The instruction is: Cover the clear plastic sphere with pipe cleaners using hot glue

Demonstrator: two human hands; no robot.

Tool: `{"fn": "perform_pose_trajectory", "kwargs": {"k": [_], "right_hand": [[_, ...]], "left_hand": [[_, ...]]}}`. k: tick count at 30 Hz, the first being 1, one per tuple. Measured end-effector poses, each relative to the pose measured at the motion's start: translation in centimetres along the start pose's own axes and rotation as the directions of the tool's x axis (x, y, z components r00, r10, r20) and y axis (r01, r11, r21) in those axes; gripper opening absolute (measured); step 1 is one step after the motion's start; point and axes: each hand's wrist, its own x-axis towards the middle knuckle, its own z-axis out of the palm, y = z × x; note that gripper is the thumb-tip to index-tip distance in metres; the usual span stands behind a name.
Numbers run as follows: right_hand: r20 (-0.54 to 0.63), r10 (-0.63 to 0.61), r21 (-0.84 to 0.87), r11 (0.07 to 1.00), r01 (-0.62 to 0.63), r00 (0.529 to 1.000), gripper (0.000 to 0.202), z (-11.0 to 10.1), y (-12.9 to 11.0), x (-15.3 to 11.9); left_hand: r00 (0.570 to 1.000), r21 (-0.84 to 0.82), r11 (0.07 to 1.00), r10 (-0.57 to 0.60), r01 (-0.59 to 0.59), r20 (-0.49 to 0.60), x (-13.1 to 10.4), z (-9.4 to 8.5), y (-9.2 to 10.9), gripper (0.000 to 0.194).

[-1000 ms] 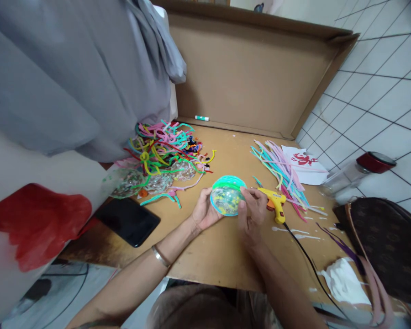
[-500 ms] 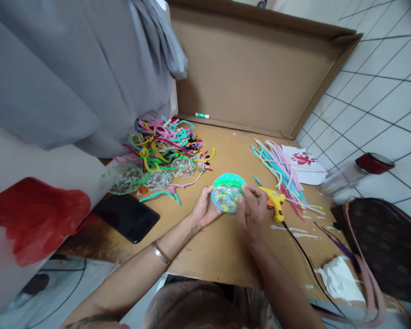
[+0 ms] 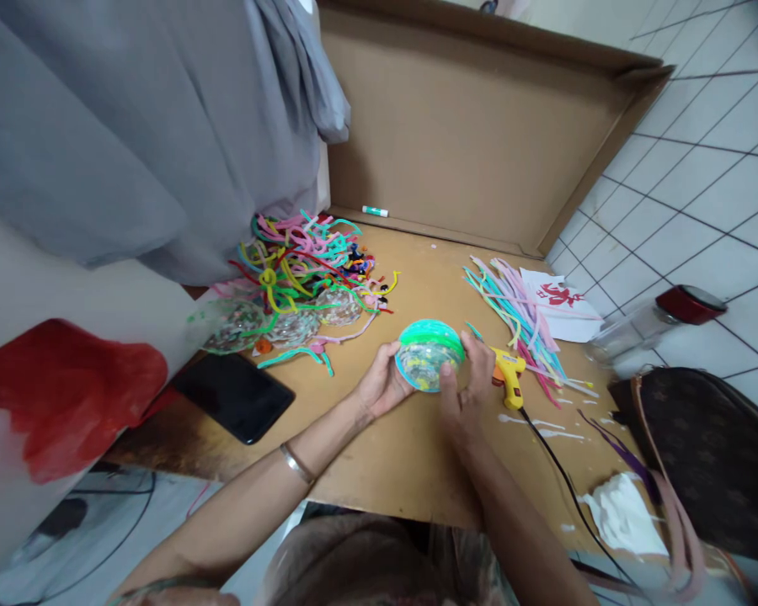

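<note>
Between my hands, above the table, is a round bowl-shaped craft piece (image 3: 430, 355), bright green along its upper part and clear with yellow and white patches below, edged in light blue. My left hand (image 3: 382, 380) grips its left side, with the fingers partly hidden underneath. On the right side, my right hand (image 3: 468, 383) has its thumb on the lower face and its fingers at the rim. A yellow hot glue gun (image 3: 509, 375) lies just right of my right hand, its black cord trailing toward the front edge.
Left are a heap of coloured pipe cleaners (image 3: 303, 261), clear round pieces (image 3: 294, 326) and a black phone (image 3: 235, 397). Straight pipe cleaners (image 3: 511, 303), a glass bottle (image 3: 644, 324), a brown bag (image 3: 713, 463) and crumpled tissue (image 3: 625, 513) lie right. A cardboard panel (image 3: 480, 126) stands behind.
The round piece has shifted slightly right. My right fingers have slid from its front face to the right rim, while the left hand keeps its grip.
</note>
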Motion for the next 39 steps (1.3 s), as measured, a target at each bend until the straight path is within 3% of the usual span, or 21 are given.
{"fn": "perform_pose_trajectory", "kwargs": {"k": [9,15,21,28,39], "right_hand": [[0.102,0.198,0.124,0.970,-0.210,0.975,0.063,0.4,-0.7,0.3],[0.132,0.410,0.271,0.861,-0.431,0.902,0.079,1.1,-0.4,0.2],[0.093,0.452,0.226,0.858,-0.461,0.887,0.085,1.3,-1.3,0.3],[-0.025,0.476,0.161,0.870,-0.467,0.879,0.081,1.7,-1.4,0.4],[-0.038,0.490,0.153,0.864,-0.479,0.871,0.080,0.8,-1.1,1.4]], "left_hand": [[0.999,0.056,0.998,0.038,-0.039,0.008,0.1,0.1,0.0,0.037],[0.960,0.246,0.938,0.271,-0.245,-0.076,0.0,0.1,-0.7,0.054],[0.918,0.419,0.844,0.392,-0.334,-0.058,0.1,-0.7,-1.8,0.062],[0.976,0.288,0.937,0.215,-0.197,-0.032,0.1,0.0,-2.1,0.063],[0.974,0.350,0.909,0.221,-0.227,0.058,0.3,-0.4,-1.5,0.062]]}}
